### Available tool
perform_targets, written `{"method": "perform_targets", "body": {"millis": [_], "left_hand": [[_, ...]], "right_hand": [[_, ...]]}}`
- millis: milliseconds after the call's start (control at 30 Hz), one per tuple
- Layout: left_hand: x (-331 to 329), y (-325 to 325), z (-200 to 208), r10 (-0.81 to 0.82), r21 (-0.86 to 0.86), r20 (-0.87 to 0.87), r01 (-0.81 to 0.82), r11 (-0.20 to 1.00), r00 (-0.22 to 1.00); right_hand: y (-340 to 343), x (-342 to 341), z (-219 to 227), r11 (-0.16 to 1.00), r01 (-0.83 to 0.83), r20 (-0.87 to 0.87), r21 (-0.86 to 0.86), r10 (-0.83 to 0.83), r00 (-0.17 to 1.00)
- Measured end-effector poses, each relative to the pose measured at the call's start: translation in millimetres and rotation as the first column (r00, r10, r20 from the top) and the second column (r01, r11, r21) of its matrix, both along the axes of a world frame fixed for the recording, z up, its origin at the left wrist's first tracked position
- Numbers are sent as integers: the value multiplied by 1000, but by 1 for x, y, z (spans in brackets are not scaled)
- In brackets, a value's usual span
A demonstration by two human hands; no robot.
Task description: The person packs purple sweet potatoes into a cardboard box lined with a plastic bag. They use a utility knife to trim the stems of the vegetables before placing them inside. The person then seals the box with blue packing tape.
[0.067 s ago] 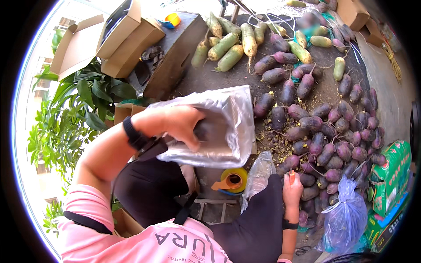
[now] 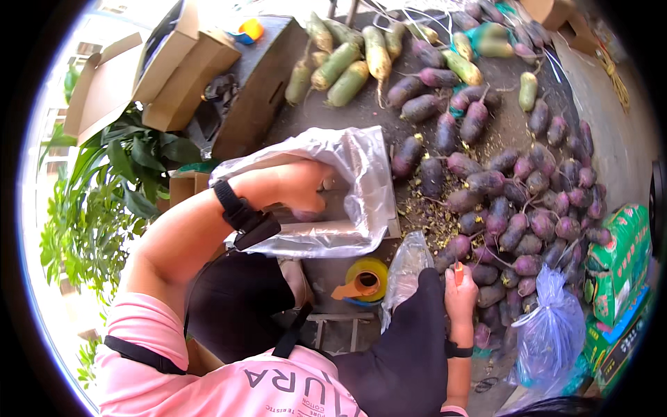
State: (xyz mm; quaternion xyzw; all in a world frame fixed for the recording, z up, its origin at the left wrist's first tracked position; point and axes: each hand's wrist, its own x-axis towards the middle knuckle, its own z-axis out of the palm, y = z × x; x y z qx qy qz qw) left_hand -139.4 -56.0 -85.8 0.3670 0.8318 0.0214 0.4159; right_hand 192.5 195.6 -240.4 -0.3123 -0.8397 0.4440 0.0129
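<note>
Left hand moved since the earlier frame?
Yes. The left hand has shifted rightward, judged against the tape roll.

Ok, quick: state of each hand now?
Left hand: at the plastic-lined box's opening; whether it grips anything cannot be told.
Right hand: closed, holding a small orange object.

Leafy plants (image 2: 94,201) stand beside an open cardboard box (image 2: 167,64), a green package (image 2: 620,264) far right.
</note>
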Motion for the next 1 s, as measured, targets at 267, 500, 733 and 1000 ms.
{"method": "perform_targets", "body": {"millis": [267,500,733,1000], "left_hand": [[-10,15,-74,-84,-101,49,89,991,995],[2,3,-71,-243,-110,-50,237,965,969],[9,-32,-118,-69,277,84,43,960,994],[3,-23,-157,-187,459,330,16,888,925]], "right_hand": [[-3,13,-11,995,55,68,-80,-50,996],[-2,23,-13,994,79,114,-79,-70,991],[-8,10,-16,993,16,108,-113,-4,994],[-6,16,-18,997,56,97,-54,-51,994]]}}
